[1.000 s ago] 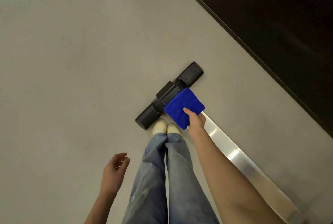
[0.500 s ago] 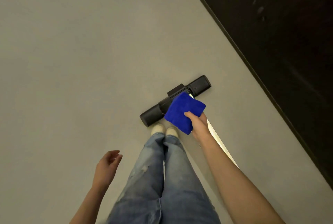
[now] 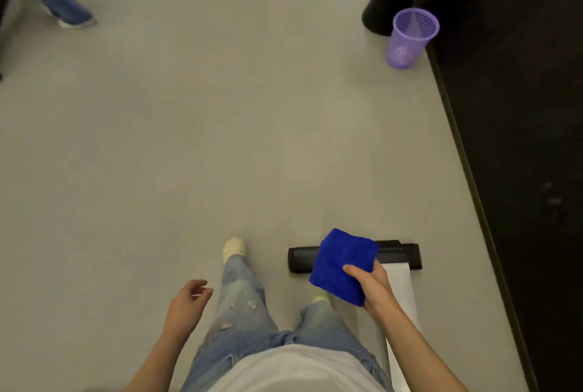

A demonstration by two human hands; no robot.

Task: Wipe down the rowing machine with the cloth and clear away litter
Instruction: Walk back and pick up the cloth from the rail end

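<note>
Now | right hand (image 3: 375, 289) fingers closed around folded blue cloth (image 3: 344, 265), held above rowing machine's black foot bar (image 3: 301, 260) at near right | left hand (image 3: 186, 306) loosely curled, holding nothing | purple bin (image 3: 408, 41) far right

Both forearms bare, no sleeves reaching the wrists. Left hand (image 3: 189, 303) and right hand (image 3: 373, 289) uncovered, no gloves. Pale white top (image 3: 293, 371) at the waist. Light-blue washed jeans (image 3: 243, 316), frayed rips on the left leg. Cream-white shoes (image 3: 234, 248), rounded toes.
</note>
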